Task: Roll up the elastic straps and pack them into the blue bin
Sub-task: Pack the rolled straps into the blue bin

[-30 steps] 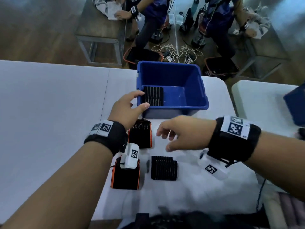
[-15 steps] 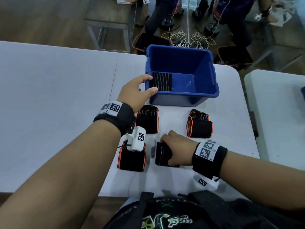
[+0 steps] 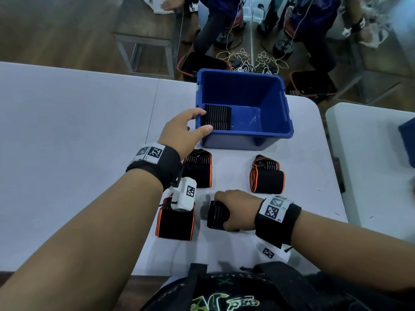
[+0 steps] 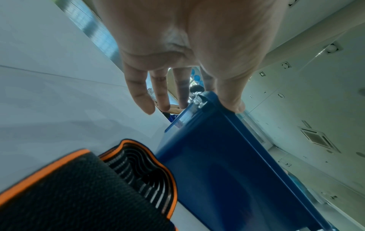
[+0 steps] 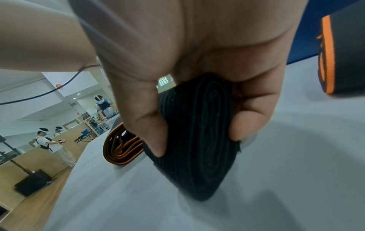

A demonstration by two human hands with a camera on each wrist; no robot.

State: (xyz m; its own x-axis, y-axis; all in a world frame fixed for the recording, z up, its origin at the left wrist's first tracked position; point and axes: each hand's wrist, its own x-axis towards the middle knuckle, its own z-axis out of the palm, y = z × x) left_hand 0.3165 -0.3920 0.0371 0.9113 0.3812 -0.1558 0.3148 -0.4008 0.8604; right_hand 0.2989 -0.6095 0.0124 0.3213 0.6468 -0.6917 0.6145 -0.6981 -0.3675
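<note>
Blue bin (image 3: 276, 131) now sits steadied by my left hand (image 3: 182, 133), fingers loose on its corner. Right hand (image 3: 238, 212) has dropped and clamped around a plain black roll (image 3: 216, 215) on the table (image 3: 67, 131), so packing's next. Three orange-edged rolls (image 3: 267, 176) crowd around; another roll's already binned.

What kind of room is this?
Probably a big workroom for recording tasks: white folding tables, other people wearing headsets at more tables, and tangled white cables on the wooden floor.
</note>
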